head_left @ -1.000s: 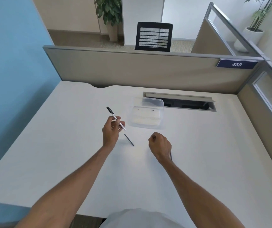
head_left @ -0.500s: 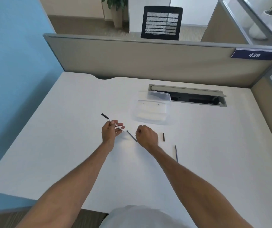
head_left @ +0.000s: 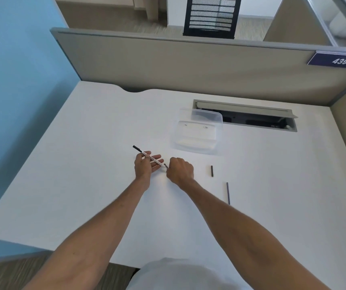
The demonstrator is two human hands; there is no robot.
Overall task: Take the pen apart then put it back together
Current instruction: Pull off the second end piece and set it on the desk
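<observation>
While the left hand (head_left: 144, 168) grips the pen barrel (head_left: 151, 158) in its fingers, the right hand (head_left: 180, 171), closed on a dark piece at the barrel's near end, seems mid-reassembly; next, seat it straight, then fetch the loose parts (head_left: 212, 171) beyond the right knuckles.

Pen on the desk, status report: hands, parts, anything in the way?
Left hand holds white pen barrel. Right hand closed at barrel's near end, over a dark piece. Short black piece and thin dark rod lie loose, right. Nothing in the way.

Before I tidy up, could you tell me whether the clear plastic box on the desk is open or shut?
Open: the clear plastic box has no lid on, and nothing shows inside.
</observation>
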